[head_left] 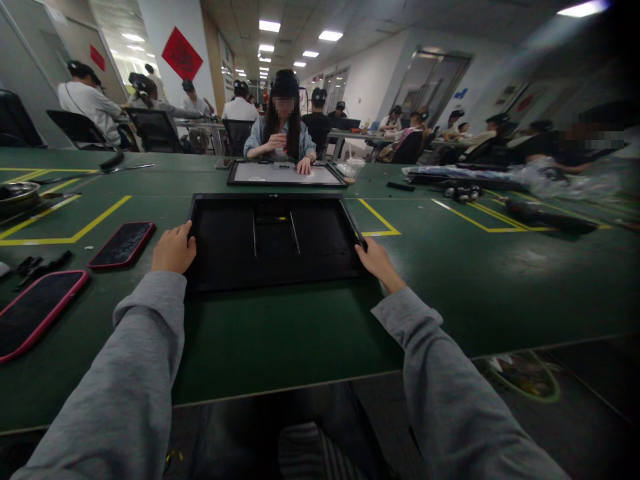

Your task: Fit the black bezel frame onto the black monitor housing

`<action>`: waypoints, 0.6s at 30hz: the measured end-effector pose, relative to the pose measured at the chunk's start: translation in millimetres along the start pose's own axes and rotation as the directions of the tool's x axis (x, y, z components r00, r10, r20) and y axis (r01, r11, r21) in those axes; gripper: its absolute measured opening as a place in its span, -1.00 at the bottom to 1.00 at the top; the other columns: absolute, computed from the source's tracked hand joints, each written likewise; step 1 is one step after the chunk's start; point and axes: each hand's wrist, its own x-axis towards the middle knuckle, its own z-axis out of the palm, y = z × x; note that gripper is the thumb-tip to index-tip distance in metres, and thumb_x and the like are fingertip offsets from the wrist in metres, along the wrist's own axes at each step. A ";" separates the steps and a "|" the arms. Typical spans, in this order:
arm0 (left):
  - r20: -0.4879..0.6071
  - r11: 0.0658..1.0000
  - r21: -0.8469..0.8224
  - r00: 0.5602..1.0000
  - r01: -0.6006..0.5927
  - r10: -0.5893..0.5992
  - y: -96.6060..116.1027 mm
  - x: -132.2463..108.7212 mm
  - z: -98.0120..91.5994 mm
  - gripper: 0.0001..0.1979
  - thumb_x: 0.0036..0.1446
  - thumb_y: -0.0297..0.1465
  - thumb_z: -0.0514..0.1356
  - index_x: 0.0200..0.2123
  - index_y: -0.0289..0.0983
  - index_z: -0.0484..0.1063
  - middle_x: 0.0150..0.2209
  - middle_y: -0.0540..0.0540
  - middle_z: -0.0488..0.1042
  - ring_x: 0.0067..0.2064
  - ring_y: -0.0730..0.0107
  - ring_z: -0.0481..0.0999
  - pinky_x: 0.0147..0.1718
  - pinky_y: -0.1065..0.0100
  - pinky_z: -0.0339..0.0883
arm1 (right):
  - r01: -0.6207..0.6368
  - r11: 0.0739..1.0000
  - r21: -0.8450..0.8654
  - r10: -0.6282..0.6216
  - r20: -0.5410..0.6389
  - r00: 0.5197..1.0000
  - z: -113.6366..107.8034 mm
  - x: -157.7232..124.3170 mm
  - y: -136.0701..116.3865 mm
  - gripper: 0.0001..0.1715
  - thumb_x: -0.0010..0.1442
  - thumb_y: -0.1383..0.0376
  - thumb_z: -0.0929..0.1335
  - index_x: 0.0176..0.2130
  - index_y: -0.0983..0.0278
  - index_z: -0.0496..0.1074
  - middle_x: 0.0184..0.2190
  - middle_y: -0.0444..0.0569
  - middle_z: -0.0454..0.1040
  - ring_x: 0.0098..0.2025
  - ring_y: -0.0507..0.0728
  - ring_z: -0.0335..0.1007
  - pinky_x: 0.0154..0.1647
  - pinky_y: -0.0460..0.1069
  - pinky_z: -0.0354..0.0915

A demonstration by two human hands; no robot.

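Note:
A flat black monitor panel [225,243] with a raised rim lies on the green table in front of me. Two thin bright lines and small pale marks show in its middle; whether they are fittings or reflections I cannot tell. My left hand [173,248] is closed around its left edge, thumb at the near inner side. On the opposite edge, my right hand [379,261] grips the rim, with the thumb on top. The undersides of both hands' grips are hidden. A small logo sits at the middle of the far rim.
Two red-rimmed phones [124,245] lie to the left, near black parts [43,267]. Across the green table [480,287], a person [280,127] touches another panel [295,175]. Plastic wrap [565,179] and a dark tool [547,217] lie right; a metal bowl [19,193] stands far left.

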 end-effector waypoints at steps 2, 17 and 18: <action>0.003 1.000 0.001 1.000 -0.005 0.005 -0.5 0.5 0.3 -0.39 0.28 -0.33 -0.03 0.36 -0.38 0.22 0.22 -0.34 0.41 0.22 0.00 0.37 0.22 0.04 0.23 | 0.004 1.000 0.001 -0.004 -0.003 1.000 -0.6 -0.6 -0.8 -0.54 0.36 0.24 0.24 0.15 0.39 0.41 -0.01 0.26 0.58 -0.01 0.31 0.53 0.02 0.09 0.34; 0.007 1.000 0.022 1.000 -0.003 0.003 0.7 -0.4 -1.4 -0.38 0.29 -0.30 -0.06 0.36 -0.40 0.21 0.23 -0.33 0.40 0.22 -0.05 0.36 0.19 0.02 0.25 | -0.009 1.000 0.002 0.009 0.011 1.000 -3.0 -1.6 -2.6 -0.55 0.36 0.24 0.24 0.14 0.38 0.41 -0.02 0.25 0.58 -0.01 0.30 0.53 0.01 0.09 0.35; 0.004 1.000 0.018 1.000 -0.006 0.006 0.0 -0.2 -0.8 -0.38 0.29 -0.29 -0.05 0.36 -0.40 0.21 0.23 -0.34 0.40 0.22 -0.05 0.36 0.19 0.02 0.25 | -0.008 1.000 0.000 0.008 0.011 1.000 -2.7 -1.5 -2.3 -0.55 0.36 0.23 0.24 0.14 0.38 0.41 -0.02 0.25 0.58 -0.01 0.31 0.53 0.01 0.09 0.35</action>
